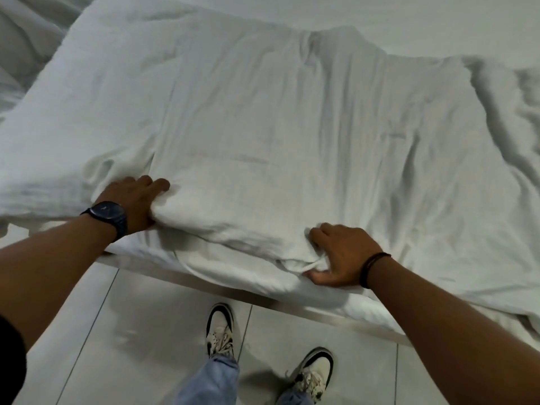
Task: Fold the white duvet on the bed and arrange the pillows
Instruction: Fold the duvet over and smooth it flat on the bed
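Observation:
The white duvet lies spread and wrinkled over the bed, its near edge bunched along the bed's side. My left hand, with a dark watch on the wrist, grips a thick fold of the duvet edge, fingers on top and thumb underneath. To the right, my right hand, with a dark band on the wrist, pinches a bunch of the same edge between curled fingers and thumb. No pillow can be told apart from the bedding.
A pale bed frame edge runs diagonally below the duvet. I stand on grey floor tiles, my two white shoes close to the bed. More rumpled white bedding lies at the far left.

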`<state>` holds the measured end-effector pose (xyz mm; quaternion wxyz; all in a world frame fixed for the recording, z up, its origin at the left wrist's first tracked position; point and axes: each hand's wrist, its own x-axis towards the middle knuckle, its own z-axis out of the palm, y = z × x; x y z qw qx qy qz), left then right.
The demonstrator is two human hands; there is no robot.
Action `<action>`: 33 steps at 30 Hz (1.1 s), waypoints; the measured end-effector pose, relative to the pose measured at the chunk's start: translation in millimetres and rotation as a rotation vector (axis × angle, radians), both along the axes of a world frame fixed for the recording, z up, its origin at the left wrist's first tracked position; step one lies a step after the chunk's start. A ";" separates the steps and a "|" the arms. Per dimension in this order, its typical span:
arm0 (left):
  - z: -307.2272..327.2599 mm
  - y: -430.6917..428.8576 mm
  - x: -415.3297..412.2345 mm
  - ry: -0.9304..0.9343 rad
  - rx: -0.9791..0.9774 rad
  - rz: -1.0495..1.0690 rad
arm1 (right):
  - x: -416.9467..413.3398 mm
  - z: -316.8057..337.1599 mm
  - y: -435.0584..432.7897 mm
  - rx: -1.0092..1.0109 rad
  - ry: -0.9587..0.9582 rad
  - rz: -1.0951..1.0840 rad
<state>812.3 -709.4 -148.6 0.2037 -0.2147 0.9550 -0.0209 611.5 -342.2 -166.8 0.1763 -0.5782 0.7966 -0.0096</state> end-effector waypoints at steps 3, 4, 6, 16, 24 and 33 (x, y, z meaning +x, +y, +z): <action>5.5 -3.6 -12.3 -0.162 0.066 0.009 | -1.0 4.8 -3.1 0.080 -0.122 -0.036; 8.8 -2.3 -18.6 -0.171 0.072 -0.019 | -3.4 6.7 -2.3 0.039 -0.128 -0.044; 14.9 8.4 -32.3 -0.053 0.065 -0.157 | -8.8 8.4 4.7 -0.077 -0.036 0.005; 6.7 227.0 -154.0 0.076 0.293 -0.789 | -40.7 14.6 119.0 0.028 0.300 -0.274; -13.7 286.7 -182.9 -0.131 0.341 -0.669 | -45.0 -11.6 159.1 -0.059 0.227 -0.297; 28.0 221.3 -190.5 -0.249 0.569 -0.491 | -71.4 35.9 118.5 -0.046 0.098 -0.335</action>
